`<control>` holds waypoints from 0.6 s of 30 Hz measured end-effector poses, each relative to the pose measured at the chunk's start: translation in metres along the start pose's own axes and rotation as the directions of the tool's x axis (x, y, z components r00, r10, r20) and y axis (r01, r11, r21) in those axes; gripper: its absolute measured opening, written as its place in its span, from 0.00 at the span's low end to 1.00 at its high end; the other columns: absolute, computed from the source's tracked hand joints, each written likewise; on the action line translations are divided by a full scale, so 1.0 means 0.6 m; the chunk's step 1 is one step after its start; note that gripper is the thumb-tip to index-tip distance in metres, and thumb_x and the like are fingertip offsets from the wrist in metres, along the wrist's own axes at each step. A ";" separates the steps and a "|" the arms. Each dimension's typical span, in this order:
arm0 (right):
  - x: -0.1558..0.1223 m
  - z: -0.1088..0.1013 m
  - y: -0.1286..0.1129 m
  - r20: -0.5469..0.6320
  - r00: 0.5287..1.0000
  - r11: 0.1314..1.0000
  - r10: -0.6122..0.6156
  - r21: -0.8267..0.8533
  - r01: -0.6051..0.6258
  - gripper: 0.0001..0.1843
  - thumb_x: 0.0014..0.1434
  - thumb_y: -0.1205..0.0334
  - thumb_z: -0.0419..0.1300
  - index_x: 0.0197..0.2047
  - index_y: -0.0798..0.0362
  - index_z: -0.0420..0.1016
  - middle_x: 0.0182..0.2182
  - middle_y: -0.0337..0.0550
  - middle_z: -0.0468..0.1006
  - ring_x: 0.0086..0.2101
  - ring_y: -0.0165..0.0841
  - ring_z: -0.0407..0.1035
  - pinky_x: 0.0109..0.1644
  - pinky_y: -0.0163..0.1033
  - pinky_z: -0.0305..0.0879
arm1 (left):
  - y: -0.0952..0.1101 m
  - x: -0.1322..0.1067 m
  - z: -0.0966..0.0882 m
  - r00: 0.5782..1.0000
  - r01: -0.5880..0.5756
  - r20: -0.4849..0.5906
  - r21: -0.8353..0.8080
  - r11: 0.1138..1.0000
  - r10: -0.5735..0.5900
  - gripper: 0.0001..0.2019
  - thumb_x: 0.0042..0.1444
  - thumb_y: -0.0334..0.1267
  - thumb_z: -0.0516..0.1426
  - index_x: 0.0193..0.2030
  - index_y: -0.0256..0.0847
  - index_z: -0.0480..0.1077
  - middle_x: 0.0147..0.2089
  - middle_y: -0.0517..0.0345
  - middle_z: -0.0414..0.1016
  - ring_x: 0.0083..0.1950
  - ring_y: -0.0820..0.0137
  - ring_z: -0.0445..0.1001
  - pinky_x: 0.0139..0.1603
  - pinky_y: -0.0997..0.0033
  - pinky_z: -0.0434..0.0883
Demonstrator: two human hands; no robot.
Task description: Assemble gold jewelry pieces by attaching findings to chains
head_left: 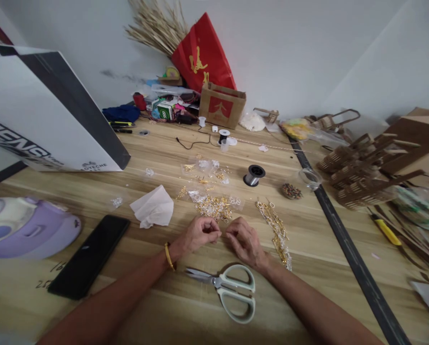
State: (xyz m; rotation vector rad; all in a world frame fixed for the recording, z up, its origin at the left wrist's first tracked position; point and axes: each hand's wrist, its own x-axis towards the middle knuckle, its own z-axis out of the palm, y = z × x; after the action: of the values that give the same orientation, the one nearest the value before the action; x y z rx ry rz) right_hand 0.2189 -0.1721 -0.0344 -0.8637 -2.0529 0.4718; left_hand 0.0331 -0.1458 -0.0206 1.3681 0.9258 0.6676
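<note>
My left hand (201,231), with a gold bracelet (169,256) at the wrist, is closed in a pinch; whatever sits between its fingertips is too small to make out. Close beside it, my right hand (246,241) is also pinched, its fingertips a short gap from the left ones. Just beyond both hands lies a pile of gold and clear beads (214,207) on a plastic bag. Strands of beaded chain (277,229) stretch out to the right of my right hand. Scissors with pale handles (224,287) rest between my forearms, blades pointing left.
A spool of wire (254,176) stands behind the beads, near a round cluster of dark beads (291,190). Leftward are a crumpled tissue (152,207), a black phone (89,256) and a large white box (52,110). Small woven baskets (358,167) and a yellow cutter (387,230) occupy the right.
</note>
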 end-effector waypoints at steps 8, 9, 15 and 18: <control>0.000 -0.002 -0.001 0.073 0.997 1.000 -0.019 0.000 0.019 0.07 0.63 0.67 0.50 0.42 0.51 0.68 0.35 0.47 0.70 0.37 0.34 0.67 0.38 0.39 0.68 | -0.002 -0.006 0.005 0.996 -0.090 0.015 0.169 0.981 0.089 0.06 0.47 0.35 0.59 0.25 0.35 0.67 0.20 0.63 0.64 0.23 0.78 0.59 0.24 0.78 0.57; 0.000 -0.003 -0.002 0.076 0.997 1.000 -0.015 0.004 0.014 0.07 0.63 0.67 0.51 0.42 0.51 0.68 0.35 0.47 0.70 0.37 0.34 0.67 0.38 0.39 0.68 | -0.003 -0.005 0.005 0.995 -0.098 0.018 0.178 0.979 0.096 0.06 0.47 0.35 0.59 0.25 0.35 0.68 0.20 0.63 0.64 0.24 0.78 0.59 0.24 0.78 0.57; 0.002 -0.004 -0.002 0.060 0.998 1.000 0.011 0.025 -0.013 0.08 0.63 0.68 0.52 0.43 0.52 0.69 0.37 0.47 0.70 0.38 0.34 0.67 0.39 0.38 0.68 | -0.005 -0.006 0.005 0.996 -0.062 0.073 0.116 0.991 0.054 0.06 0.47 0.36 0.59 0.26 0.34 0.70 0.21 0.62 0.65 0.24 0.77 0.61 0.26 0.77 0.59; 0.003 -0.004 -0.003 0.043 0.999 0.999 0.023 0.029 -0.024 0.08 0.62 0.68 0.52 0.43 0.51 0.69 0.37 0.47 0.69 0.38 0.34 0.67 0.39 0.39 0.68 | -0.005 -0.006 0.003 0.995 -0.017 0.101 0.033 0.999 0.014 0.07 0.48 0.37 0.59 0.28 0.34 0.70 0.22 0.61 0.67 0.24 0.77 0.64 0.27 0.77 0.62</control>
State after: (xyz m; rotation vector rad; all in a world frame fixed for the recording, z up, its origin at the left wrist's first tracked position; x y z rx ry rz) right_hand 0.2196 -0.1724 -0.0308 -0.8682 -2.0717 0.5360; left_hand 0.0328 -0.1501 -0.0231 1.4267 0.8502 0.5920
